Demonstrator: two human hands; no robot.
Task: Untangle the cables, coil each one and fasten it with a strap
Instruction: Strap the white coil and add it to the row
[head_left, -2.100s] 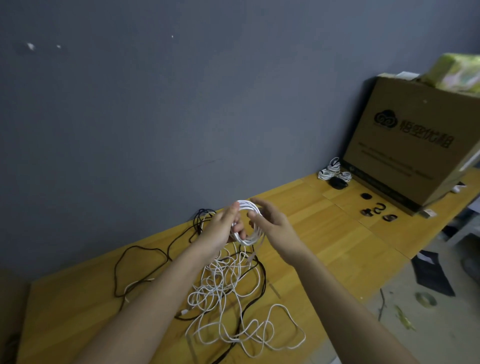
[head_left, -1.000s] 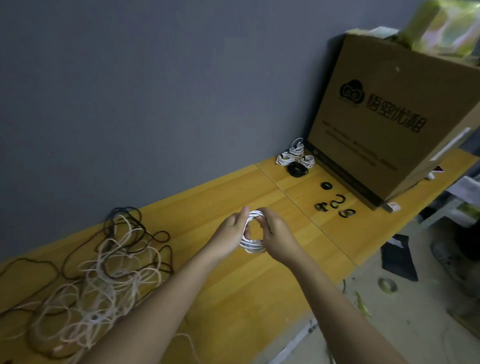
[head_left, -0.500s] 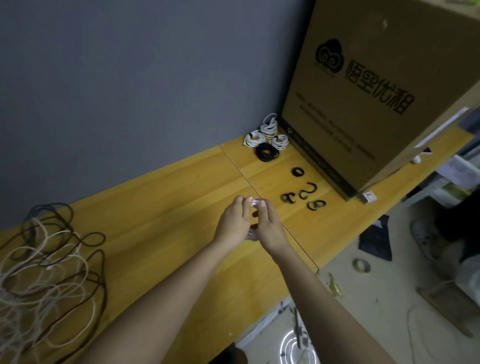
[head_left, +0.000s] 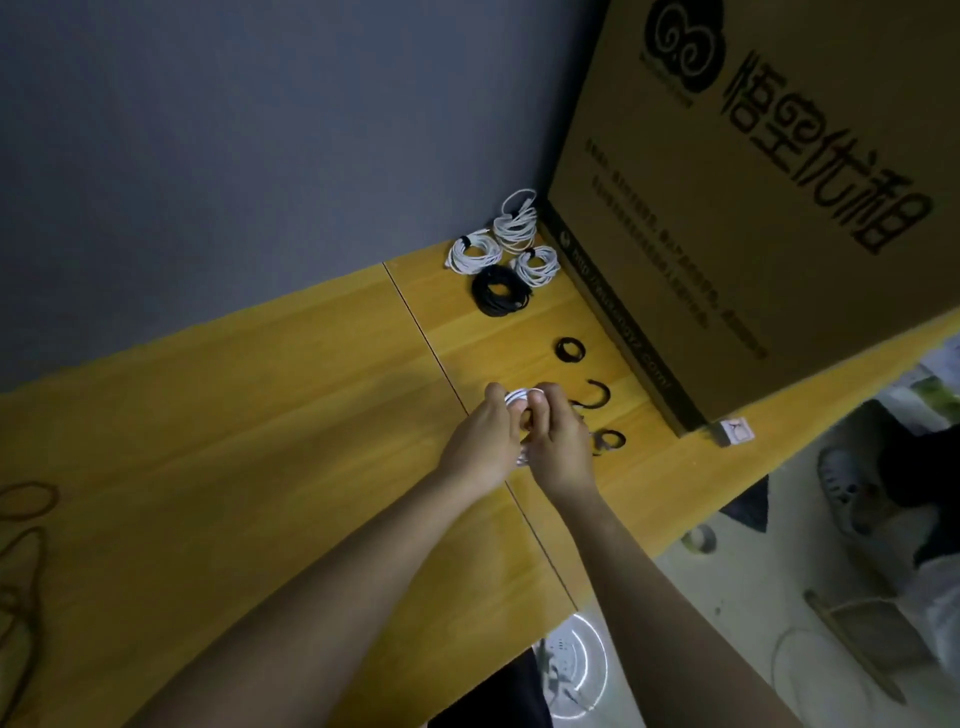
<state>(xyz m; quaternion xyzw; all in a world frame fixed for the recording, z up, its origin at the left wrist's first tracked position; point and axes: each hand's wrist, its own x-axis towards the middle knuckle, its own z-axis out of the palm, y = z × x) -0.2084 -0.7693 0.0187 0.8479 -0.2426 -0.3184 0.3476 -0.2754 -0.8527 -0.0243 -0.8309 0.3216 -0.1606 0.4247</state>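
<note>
Presently, the head view shows both hands meeting over a yellow wooden tabletop (head_left: 234, 467) with a smooth, lightly grained surface. The left hand (head_left: 480, 441) and right hand (head_left: 561, 447) sit side by side, fingers curled around a small coil of thin white cable (head_left: 517, 397); only the top arc of the coil shows between the thumbs, with a sliver below the palms. The coil is held just above the table, near the seam (head_left: 431, 343) that divides the top into two boards.

Four finished coils lie in the far corner against the grey wall (head_left: 260, 130): three white bundles (head_left: 475, 253), each cinched by a dark strap, and one black bundle (head_left: 500, 291) just in front of them. Three loose black straps lie apart in a row beside the carton: a closed ring (head_left: 570, 349), an open hook-shaped one (head_left: 597, 397) and a curled one (head_left: 609, 440) just beside the right hand; a further dark scrap under the right fingers cannot be made out.

A large corrugated cardboard carton (head_left: 753, 208) with black print stands on the right board, boxing in the straps. The broad left board lies open up to dark tangled cable (head_left: 26, 519) at the left edge. The table's front edge runs diagonally below the forearms, floor beyond.
</note>
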